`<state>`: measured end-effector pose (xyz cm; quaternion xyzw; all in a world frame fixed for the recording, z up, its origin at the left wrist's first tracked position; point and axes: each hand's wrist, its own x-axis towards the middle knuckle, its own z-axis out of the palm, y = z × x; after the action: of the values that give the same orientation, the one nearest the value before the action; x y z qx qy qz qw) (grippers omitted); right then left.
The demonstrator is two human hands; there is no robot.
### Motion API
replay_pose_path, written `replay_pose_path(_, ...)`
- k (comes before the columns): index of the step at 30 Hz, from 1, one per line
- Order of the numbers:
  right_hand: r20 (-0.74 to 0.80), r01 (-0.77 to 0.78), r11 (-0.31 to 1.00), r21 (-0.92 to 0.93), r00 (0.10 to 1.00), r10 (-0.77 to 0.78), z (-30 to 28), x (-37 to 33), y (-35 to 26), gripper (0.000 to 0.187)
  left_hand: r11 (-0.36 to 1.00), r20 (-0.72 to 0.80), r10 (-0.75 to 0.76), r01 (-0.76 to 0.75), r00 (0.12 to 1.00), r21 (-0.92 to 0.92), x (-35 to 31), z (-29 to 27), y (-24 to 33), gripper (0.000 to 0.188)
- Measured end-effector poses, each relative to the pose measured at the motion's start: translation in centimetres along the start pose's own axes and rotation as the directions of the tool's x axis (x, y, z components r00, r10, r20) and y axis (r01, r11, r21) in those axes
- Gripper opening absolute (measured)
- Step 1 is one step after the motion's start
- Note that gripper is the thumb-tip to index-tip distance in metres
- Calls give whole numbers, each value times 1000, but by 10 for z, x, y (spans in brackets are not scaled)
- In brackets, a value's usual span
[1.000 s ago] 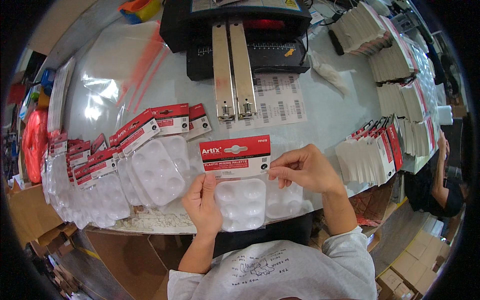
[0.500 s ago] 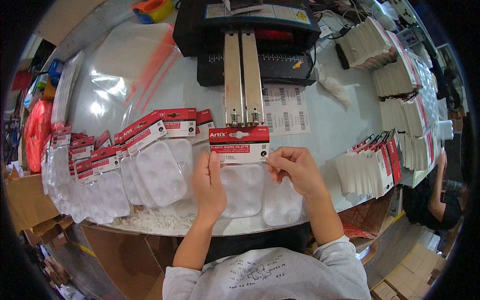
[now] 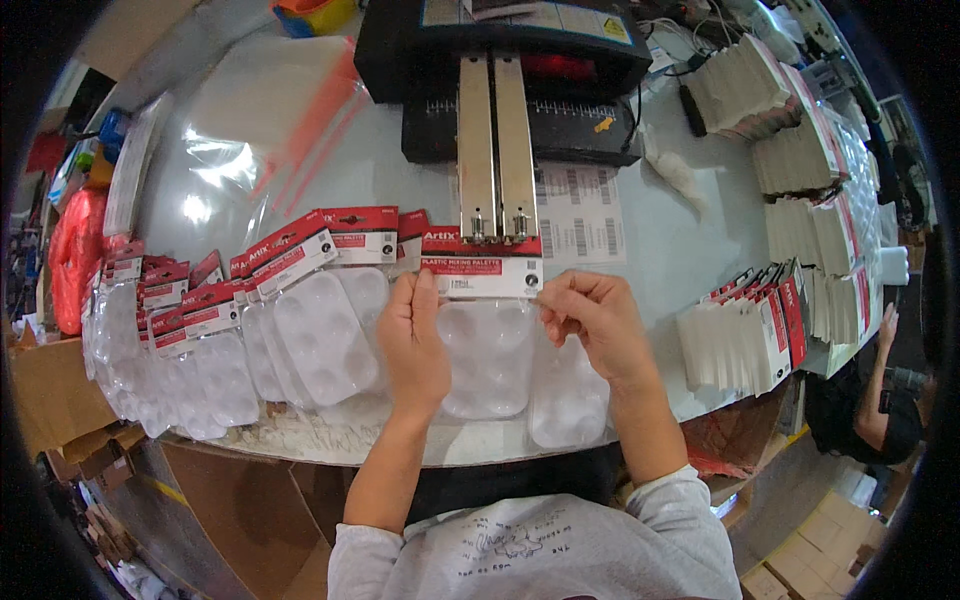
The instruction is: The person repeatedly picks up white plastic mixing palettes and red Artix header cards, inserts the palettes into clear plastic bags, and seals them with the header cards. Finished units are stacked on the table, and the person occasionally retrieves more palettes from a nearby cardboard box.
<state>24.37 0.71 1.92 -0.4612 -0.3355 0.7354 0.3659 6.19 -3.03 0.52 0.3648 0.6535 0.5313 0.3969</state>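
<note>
Between my hands is a bagged white plastic paint palette [image 3: 486, 362] with a red, black and white header card [image 3: 485, 282] across its top. My left hand [image 3: 413, 345] is closed on the card's left end, thumb on top. At the right end, my right hand [image 3: 603, 325] pinches the card's edge between thumb and curled fingers. The card's upper part lies under the ends of two metal arms [image 3: 496, 150] that reach out from a black machine [image 3: 500, 60]. Beside my right wrist, another white palette [image 3: 568, 398] lies near the table edge.
Several carded palettes [image 3: 322, 325] overlap in a row on the left. Clear bags with red strips [image 3: 255, 110] lie behind them. Stacks of folded header cards [image 3: 735, 335] stand on the right. A barcode sheet [image 3: 580, 215] lies beside the metal arms. Another person's arm [image 3: 880, 375] shows far right.
Both hands have pushed the card away from me, so its upper part, before just short of the metal arms' ends, now lies beneath them. The view has shifted slightly.
</note>
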Motion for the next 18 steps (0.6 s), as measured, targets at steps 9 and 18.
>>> replay_pose_path(9, -73, 86, 990, -110, 993, -94, 1, 29, -7, 14, 996, -10, 76, -76, 997, 52, 30, 12, -9, 32)
replay_pose_path(18, -90, 77, 927, -366, 989, -118, 5, 15, -25, 14, 989, 71, 132, -137, 989, 59, 27, 3, -14, 31)
